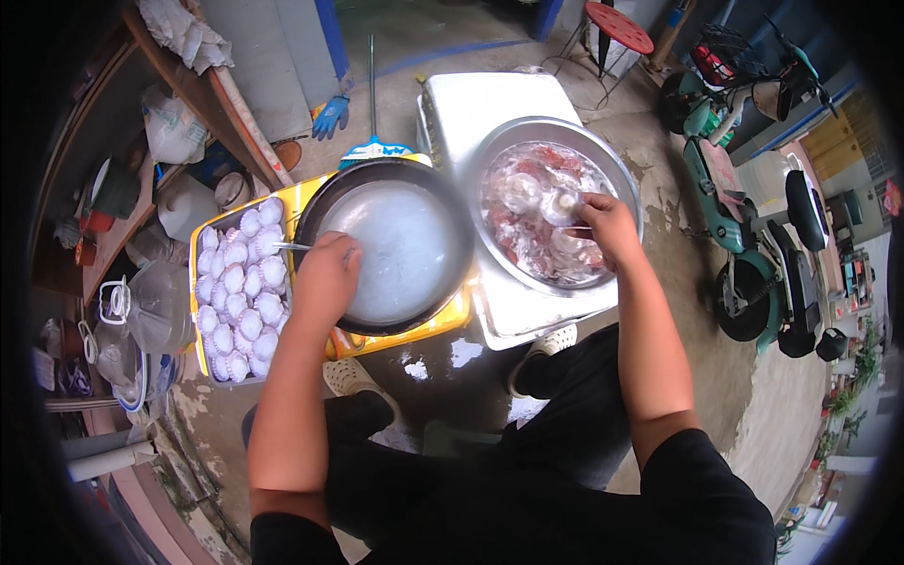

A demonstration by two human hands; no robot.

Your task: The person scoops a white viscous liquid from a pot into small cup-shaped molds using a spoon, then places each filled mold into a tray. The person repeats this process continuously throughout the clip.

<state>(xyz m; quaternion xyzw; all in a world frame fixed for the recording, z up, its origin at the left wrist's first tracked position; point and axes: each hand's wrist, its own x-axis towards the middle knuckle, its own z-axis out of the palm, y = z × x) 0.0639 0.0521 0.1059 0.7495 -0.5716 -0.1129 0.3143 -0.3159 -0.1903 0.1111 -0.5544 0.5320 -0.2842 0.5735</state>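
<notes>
My right hand [604,224] pinches a scallop half shell [562,205] over a large metal basin [630,185] of water, in which more shells, some reddish, lie. My left hand [329,274] is closed on a thin metal utensil [293,246]; its tip points left, and its kind cannot be told. That hand is at the left rim of a dark round pan [462,233] of cloudy water. Left of the pan stands a tray [287,265] with rows of pale scallops on the shell [250,323].
The basin stands on a white box [498,95], the pan and tray on a yellow surface [395,346]. Behind are a broom [374,147] and a blue glove [330,118]. A red stool [619,28] and a green scooter [717,187] stand right; plastic jugs [159,304] stand left.
</notes>
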